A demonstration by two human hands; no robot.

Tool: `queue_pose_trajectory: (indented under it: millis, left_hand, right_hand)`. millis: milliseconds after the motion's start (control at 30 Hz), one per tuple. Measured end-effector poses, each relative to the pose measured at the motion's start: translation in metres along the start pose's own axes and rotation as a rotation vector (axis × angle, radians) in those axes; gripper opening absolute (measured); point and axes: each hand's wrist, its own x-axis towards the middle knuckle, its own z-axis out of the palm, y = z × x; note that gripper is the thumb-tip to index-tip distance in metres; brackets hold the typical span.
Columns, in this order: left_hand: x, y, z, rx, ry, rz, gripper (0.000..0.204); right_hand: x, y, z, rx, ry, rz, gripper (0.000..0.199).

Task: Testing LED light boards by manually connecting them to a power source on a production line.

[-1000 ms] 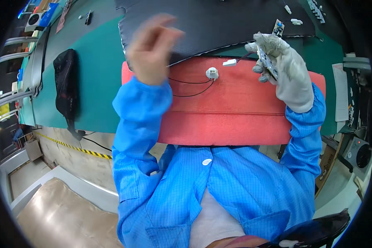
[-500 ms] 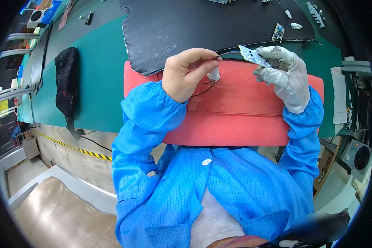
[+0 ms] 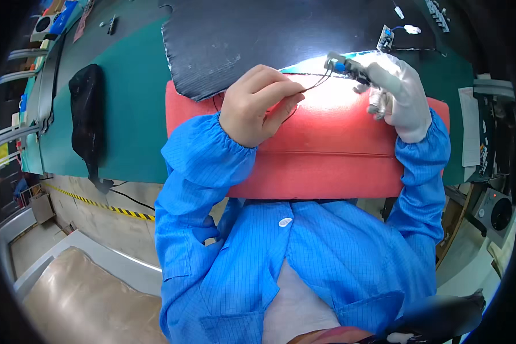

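Circuit board: over the far edge of the red pad, just left of the right hand's palm, tilted.
Dark wires: above the pad's far part, running from the board's left end to the left hand.
Left hand: bare, over the pad's far left, thumb and forefinger pinching the wires.
Right hand: gloved, over the pad's far right, fingers curled around the board.

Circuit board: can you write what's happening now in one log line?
left hand: bare, pinching dark wires | right hand: gloved, holding circuit board | red pad: underneath, brightly lit patch
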Motion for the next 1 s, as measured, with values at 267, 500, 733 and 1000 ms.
queue_pose_trajectory:
  millis: [267,500,733,1000]
  left_hand:
    - [0.000,0.001,0.000,0.023,-0.010,-0.007,0.019]
    - [0.000,0.004,-0.001,0.058,-0.025,-0.032,0.020]
    - [0.001,0.001,0.001,0.066,0.004,-0.002,0.019]
    - [0.001,0.004,0.002,0.058,-0.114,-0.214,0.023]
  right_hand:
    - [0.003,0.012,-0.004,-0.206,-0.009,0.093,0.038]
    - [0.004,0.011,-0.002,-0.184,0.028,0.043,0.041]
    - [0.006,0.024,-0.010,-0.128,0.050,-0.114,0.044]
    - [-0.002,0.021,-0.024,-1.372,0.326,-0.701,0.052]
